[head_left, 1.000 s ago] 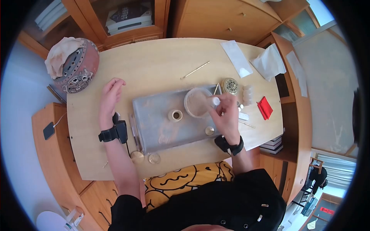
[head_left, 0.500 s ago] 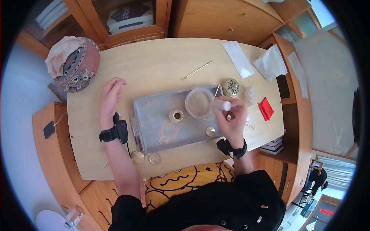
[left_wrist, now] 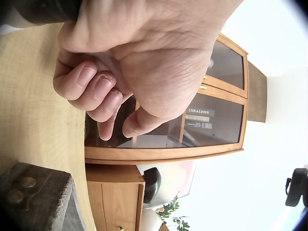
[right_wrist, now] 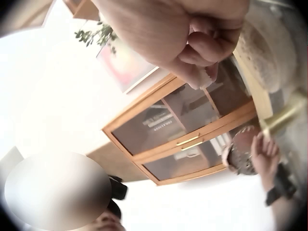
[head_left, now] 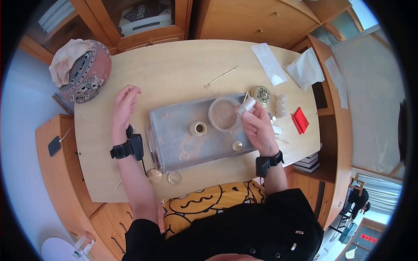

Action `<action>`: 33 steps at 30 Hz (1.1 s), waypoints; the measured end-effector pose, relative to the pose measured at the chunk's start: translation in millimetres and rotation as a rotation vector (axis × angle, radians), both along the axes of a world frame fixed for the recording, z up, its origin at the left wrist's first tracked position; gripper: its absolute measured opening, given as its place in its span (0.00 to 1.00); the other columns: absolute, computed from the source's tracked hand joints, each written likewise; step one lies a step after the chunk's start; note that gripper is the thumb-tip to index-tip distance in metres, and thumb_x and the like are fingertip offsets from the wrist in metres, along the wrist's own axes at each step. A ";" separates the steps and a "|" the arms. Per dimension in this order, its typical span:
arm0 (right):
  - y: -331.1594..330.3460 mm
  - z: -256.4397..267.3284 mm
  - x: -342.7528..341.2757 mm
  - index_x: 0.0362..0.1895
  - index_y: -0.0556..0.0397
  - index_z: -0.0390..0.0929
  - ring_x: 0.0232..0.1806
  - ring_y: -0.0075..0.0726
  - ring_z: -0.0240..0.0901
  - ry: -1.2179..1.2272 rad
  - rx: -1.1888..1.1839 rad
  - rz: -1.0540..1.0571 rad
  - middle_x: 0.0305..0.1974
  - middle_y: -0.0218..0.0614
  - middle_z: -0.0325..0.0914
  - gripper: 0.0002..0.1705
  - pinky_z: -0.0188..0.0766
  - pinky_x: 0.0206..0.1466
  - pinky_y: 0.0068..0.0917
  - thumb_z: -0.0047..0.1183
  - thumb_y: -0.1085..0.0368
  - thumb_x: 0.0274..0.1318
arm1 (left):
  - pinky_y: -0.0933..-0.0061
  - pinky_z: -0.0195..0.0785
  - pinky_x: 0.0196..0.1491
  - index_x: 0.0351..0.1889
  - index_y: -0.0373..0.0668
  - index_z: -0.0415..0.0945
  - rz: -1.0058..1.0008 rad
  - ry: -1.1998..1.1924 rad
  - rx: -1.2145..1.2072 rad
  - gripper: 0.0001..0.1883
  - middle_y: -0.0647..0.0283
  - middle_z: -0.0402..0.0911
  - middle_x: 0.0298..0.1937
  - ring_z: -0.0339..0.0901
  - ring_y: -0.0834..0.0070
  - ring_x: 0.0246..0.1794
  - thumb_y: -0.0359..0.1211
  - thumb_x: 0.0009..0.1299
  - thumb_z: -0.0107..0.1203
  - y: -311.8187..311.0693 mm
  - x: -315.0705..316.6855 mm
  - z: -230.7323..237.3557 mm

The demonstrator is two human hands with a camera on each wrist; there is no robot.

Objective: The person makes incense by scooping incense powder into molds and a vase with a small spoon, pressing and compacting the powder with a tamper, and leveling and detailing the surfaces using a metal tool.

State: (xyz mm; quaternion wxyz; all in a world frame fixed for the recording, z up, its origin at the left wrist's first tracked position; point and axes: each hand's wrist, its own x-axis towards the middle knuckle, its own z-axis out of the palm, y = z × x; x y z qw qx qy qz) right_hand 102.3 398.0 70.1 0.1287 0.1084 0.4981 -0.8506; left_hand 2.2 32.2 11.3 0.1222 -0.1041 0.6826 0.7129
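My right hand [head_left: 260,128] pinches a small white bottle [head_left: 248,105] between thumb and fingers, tilted beside the right rim of a round bowl [head_left: 210,122] of brownish powder. The right wrist view shows just a white ridged edge [right_wrist: 206,77] of it at the fingertips. My left hand [head_left: 125,106] holds nothing; its fingers hang loosely curled left of the grey tray [head_left: 174,150]. The left wrist view shows that hand's palm and bent fingers [left_wrist: 103,86]. In the tray stand the bowl, a small brass pot [head_left: 198,128] and a small brass piece [head_left: 237,145].
Right of the tray are a pierced brass lid [head_left: 261,95], a row of clear containers [head_left: 281,105] and a red pouch [head_left: 299,121]. A thin brass stick [head_left: 221,76] lies behind the tray. A carved round pot [head_left: 89,71] stands far left, and two discs [head_left: 155,176] lie in front.
My right hand has shifted slightly right and turned. The bottle lay sideways by the bowl's rim half a second ago and now slants upward. My left hand stays in place.
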 end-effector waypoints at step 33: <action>-18.8 10.6 -3.3 0.50 0.54 0.64 0.14 0.18 0.61 0.711 1.049 -0.218 0.26 0.36 0.76 0.23 0.55 0.17 0.19 0.63 0.74 0.53 | 0.85 0.37 0.20 0.36 0.45 0.74 -0.003 0.011 0.000 0.09 0.83 0.53 0.20 0.47 0.94 0.17 0.39 0.75 0.51 1.2 -0.7 4.6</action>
